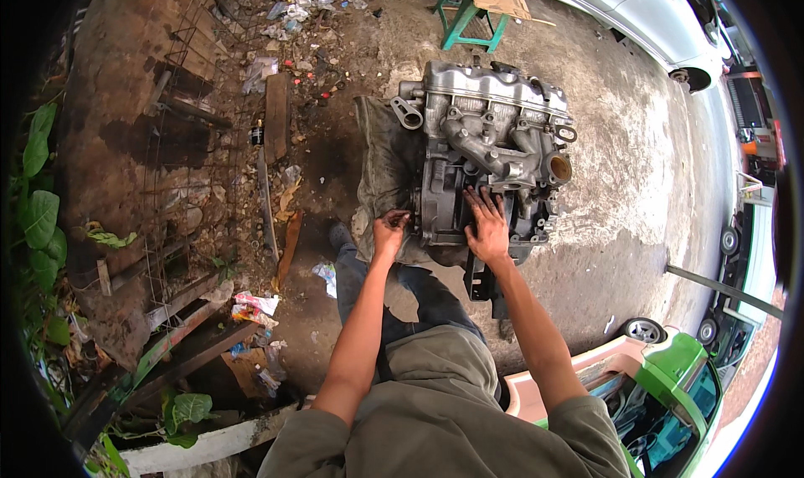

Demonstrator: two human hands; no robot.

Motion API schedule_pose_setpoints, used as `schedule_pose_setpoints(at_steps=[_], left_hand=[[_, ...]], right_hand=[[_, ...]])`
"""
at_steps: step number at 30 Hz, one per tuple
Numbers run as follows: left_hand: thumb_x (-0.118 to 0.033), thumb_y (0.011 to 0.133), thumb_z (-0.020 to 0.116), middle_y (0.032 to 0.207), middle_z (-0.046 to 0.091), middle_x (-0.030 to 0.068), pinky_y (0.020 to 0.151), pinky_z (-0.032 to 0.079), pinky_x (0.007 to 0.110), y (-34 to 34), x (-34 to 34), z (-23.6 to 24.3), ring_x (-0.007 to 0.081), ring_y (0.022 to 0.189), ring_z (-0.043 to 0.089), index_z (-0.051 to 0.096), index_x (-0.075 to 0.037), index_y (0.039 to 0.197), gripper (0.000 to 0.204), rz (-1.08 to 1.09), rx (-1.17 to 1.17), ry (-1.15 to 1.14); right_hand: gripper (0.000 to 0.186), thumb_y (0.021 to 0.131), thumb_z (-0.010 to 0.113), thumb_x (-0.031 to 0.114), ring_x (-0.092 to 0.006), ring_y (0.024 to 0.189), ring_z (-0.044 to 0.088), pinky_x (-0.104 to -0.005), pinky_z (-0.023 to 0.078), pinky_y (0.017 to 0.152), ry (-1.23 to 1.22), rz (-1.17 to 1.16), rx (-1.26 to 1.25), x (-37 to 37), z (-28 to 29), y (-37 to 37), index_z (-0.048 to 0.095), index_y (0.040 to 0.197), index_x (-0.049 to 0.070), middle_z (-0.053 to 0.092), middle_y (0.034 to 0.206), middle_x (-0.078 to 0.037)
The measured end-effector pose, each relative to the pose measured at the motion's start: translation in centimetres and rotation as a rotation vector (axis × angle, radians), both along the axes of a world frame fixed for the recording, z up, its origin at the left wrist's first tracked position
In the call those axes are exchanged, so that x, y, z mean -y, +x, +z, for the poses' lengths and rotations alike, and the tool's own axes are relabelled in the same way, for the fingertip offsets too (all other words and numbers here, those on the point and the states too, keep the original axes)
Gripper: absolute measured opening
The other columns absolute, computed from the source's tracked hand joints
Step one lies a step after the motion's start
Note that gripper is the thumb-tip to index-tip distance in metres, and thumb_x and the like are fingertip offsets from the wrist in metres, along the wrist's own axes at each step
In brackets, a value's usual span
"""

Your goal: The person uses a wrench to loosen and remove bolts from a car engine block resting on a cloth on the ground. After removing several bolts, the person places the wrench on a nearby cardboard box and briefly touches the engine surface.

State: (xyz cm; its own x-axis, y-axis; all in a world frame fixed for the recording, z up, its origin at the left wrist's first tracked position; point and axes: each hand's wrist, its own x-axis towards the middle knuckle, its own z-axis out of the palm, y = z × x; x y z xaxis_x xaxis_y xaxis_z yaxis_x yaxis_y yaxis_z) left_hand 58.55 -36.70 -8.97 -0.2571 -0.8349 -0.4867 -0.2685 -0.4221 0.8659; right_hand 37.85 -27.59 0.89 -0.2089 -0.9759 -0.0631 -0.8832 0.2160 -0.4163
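Observation:
A grey metal car engine [494, 135] stands in front of me, with a cast intake manifold [490, 143] along its near side. My right hand [488, 227] lies on the engine's dark near side below the manifold, its fingers stretched out and apart. At the engine's lower left edge, my left hand [391, 231] has its fingers curled together in a pinch. Whatever they hold, if anything, is too small and dark to make out. A crumpled, stained cloth [377, 156] lies under and left of the engine.
A small table with green legs [473, 30] stands beyond the engine, near a silver car [620, 13]. Litter, a wooden plank [276, 118] and wire mesh [180, 185] cover the ground to the left. At the lower right is a partly stripped green car body [678, 352].

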Motion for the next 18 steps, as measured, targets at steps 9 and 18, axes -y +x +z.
schedule_pose_setpoints(at_steps=[9,18], left_hand=[[-0.02,0.086,0.069,0.077,0.068,0.0067,0.068,0.045,0.028,-0.2,0.2,0.6,0.0127,0.071,0.06,0.068,-0.001,0.09,0.02,-0.041,0.18,-0.051],[-0.027,0.089,0.066,0.08,0.069,0.0096,0.072,0.046,0.031,-0.2,1.2,-0.4,0.0183,0.077,0.063,0.068,-0.001,0.09,0.026,-0.053,0.258,-0.039]], right_hand=[[0.074,0.07,0.062,0.008,-0.0278,0.138,0.03,-0.0467,0.019,0.116,0.008,-0.002,-0.006,0.0,-0.2,0.0,0.039,0.141,0.011,0.039,0.147,-0.006],[0.074,0.071,0.062,0.009,-0.0268,0.139,0.028,-0.0468,0.018,0.116,0.029,-0.002,-0.019,0.1,-0.2,0.0,0.039,0.141,0.012,0.038,0.147,-0.005]])
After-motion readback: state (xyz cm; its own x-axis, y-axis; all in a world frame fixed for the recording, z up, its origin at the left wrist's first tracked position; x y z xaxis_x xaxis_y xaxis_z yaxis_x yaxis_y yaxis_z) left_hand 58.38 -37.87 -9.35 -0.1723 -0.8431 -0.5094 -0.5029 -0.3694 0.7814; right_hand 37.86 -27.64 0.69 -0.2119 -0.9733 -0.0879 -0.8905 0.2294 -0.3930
